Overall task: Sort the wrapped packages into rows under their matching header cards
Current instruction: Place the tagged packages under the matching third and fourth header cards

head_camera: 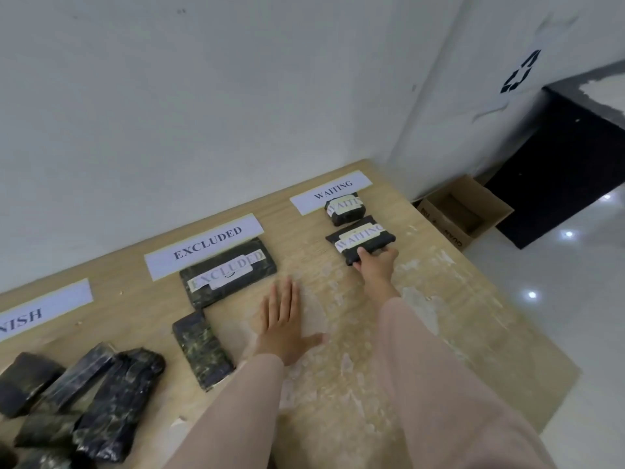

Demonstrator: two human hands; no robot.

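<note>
Right hand [375, 265] fingers are closed on the near edge of a WAITING-labelled package [360, 239], set on the wooden table [439, 333] below a smaller package [344, 208] and the WAITING card [331, 191]. Left hand [282, 321] is laid flat and open on the table. An unsorted pile [81, 401] is cropped at lower left, where one card [44, 308] is cut to "NISH".

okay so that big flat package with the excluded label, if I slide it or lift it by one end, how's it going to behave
The EXCLUDED package lies flat and wide on the wooden table, so it should slide rather than roll or tip. Its glossy dark wrap looks slick, so fingers may slip. Its straight edges suggest a fairly stiff slab, though its weight can't be judged.
</note>
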